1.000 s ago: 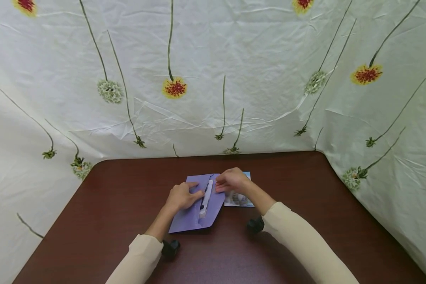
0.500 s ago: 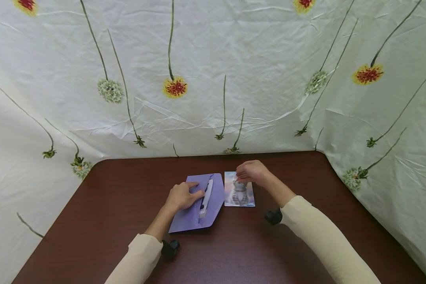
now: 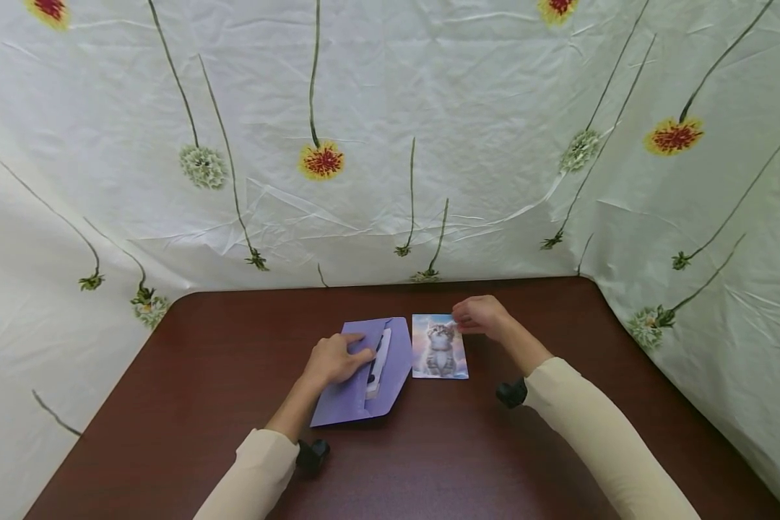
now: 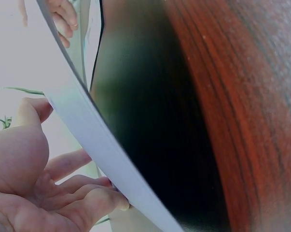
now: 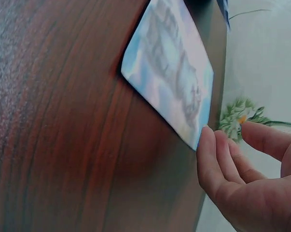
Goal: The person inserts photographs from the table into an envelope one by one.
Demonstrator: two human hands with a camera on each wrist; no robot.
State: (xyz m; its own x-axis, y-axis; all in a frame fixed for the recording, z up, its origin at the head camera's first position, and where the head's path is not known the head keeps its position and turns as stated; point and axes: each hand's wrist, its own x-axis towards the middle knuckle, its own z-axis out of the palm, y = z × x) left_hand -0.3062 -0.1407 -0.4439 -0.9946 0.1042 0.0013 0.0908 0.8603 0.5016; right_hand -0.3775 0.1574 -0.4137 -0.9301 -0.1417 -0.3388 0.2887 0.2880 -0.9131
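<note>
A lavender envelope (image 3: 342, 396) lies at an angle on the table with its flap (image 3: 395, 354) folded out to the right. From its mouth shows a white edge with dark marks (image 3: 378, 365). My left hand (image 3: 335, 360) rests on the envelope's left part, thumb near the mouth; its bent fingers (image 4: 104, 198) meet the paper in the left wrist view. A card with a kitten picture (image 3: 440, 354) lies just right of the flap. My right hand (image 3: 484, 316) is by the card's upper right corner. In the right wrist view its fingertips (image 5: 206, 133) overlap that corner, thumb apart.
The dark reddish-brown table (image 3: 234, 375) carries the envelope and card. A white cloth with printed flowers (image 3: 364, 217) hangs behind the table and along both sides. Black wrist cameras (image 3: 512, 393) sit under both wrists.
My right hand has moved right from the envelope's flap, across the card to its upper right corner, uncovering the kitten picture. My left hand and the envelope have stayed in place.
</note>
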